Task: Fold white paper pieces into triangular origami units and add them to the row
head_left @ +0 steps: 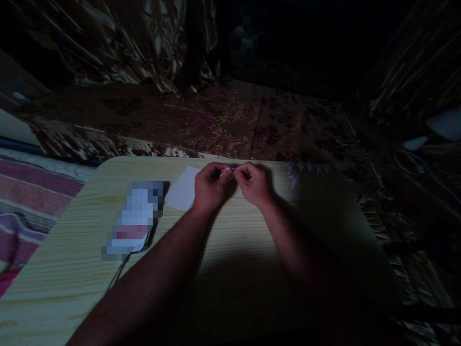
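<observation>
Before us at mid-frame, the left hand (211,188) and right hand (254,185) pinch a small white piece (227,170); uneven tugging could tear it.

Dim room, with cool, weak light mostly on the left of the table (72,269).
The light seems to come from the left, as a soft shadow lies just right of the right hand (254,185). A wider shadow covers the near middle of the table, and the forearms (144,278) become almost black toward the person. The curtain (162,38) has only a faint shine on its folds; the upper right is nearly black. Coarse squares cover the phone (135,216). The white piece (227,170) between the fingers is too small to see clearly, and the outer edges look stretched and smeared.
</observation>
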`<act>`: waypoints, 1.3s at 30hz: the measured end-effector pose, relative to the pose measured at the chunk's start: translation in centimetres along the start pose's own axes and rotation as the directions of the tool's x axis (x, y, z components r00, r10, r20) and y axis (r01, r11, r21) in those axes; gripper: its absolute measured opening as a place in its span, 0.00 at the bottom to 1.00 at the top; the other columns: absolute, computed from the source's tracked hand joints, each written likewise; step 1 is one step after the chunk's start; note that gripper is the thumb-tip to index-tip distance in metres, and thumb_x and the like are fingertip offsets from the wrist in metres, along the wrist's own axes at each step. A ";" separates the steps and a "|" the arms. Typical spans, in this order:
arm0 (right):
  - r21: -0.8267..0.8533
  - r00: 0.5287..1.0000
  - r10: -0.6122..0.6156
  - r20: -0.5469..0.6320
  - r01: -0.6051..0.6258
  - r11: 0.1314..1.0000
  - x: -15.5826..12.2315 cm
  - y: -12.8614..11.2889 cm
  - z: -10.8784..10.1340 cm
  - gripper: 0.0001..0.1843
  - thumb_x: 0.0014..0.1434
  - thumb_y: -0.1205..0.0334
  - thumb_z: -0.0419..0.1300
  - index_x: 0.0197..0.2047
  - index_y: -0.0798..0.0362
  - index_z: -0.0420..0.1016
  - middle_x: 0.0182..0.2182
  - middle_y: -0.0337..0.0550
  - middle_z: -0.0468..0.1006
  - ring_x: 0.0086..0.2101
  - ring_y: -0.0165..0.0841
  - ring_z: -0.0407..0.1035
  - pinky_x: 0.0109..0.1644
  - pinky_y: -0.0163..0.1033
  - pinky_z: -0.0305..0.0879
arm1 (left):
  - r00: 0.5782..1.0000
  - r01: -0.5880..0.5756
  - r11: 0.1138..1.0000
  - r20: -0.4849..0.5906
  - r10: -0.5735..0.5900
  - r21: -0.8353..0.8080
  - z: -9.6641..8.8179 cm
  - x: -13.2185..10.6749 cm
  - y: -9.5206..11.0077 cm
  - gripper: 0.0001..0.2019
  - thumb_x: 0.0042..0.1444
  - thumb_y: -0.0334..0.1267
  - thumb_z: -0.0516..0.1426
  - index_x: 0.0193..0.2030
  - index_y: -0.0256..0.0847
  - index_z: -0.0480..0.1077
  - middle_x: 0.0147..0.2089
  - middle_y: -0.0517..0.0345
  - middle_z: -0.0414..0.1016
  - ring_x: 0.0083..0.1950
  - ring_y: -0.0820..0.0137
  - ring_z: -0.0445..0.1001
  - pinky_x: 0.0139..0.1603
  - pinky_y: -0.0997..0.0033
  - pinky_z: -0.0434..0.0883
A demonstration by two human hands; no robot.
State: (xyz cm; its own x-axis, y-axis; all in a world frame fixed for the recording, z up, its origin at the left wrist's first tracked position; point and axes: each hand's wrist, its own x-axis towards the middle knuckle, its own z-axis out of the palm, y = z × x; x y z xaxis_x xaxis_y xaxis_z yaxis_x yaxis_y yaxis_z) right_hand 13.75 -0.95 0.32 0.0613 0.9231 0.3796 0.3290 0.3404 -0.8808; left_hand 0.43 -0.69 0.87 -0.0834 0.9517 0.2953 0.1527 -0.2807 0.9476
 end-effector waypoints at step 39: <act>-0.006 0.999 -0.022 -0.043 0.022 1.000 0.3 0.5 0.0 0.05 0.55 0.62 0.57 0.29 0.53 0.69 0.25 0.37 0.73 0.27 0.28 0.66 0.32 0.33 0.62 | 0.990 0.139 0.983 -0.019 -0.142 -0.118 -0.2 0.4 -0.2 0.12 0.47 0.43 0.64 0.34 0.36 0.75 0.30 0.56 0.76 0.29 0.73 0.71 0.31 0.74 0.69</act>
State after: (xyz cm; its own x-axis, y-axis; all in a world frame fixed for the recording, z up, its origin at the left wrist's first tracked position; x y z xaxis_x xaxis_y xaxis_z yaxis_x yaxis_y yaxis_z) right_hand 13.91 -0.49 -0.03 0.0942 0.9069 0.4107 0.3364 0.3593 -0.8705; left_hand 0.18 -0.32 0.83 -0.1231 0.9794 0.1598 0.0227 -0.1582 0.9871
